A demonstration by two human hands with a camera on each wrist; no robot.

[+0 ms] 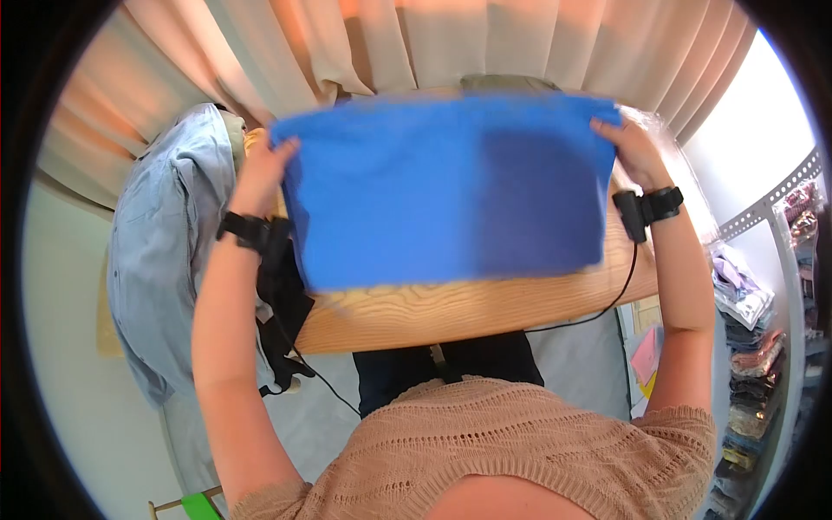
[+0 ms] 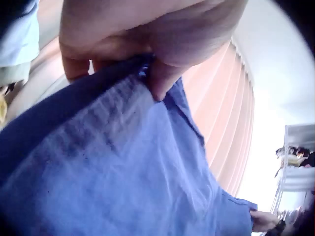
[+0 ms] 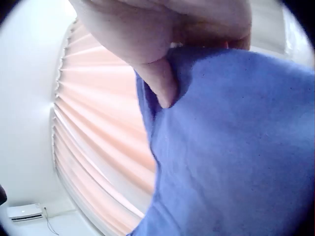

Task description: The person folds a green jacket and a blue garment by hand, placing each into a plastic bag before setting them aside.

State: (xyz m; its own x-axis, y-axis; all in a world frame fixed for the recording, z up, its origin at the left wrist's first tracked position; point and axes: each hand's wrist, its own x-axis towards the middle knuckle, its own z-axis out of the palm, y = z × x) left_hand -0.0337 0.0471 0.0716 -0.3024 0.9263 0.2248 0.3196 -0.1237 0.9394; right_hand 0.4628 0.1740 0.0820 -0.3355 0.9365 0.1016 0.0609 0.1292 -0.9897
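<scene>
A blue piece of cloth (image 1: 381, 191) hangs spread between both hands above the wooden table, blurred in the head view, with a darker area over its right half. At its upper left corner my left hand (image 1: 267, 169) pinches the edge. In the left wrist view the thumb presses the cloth (image 2: 123, 157) against the fingers, near a folded band along its edge. My right hand (image 1: 637, 152) grips the upper right corner. The right wrist view has that thumb lying over the front of the cloth (image 3: 236, 132), with the other fingers mostly hidden behind it.
Below the cloth is the wooden table (image 1: 407, 321). A light blue denim garment (image 1: 169, 251) hangs at the left, with black fabric (image 1: 282, 321) beside it. Curtains (image 1: 485, 43) close off the back. Shelving with folded clothes (image 1: 750, 364) stands at the right. Cables run from both wrist cameras.
</scene>
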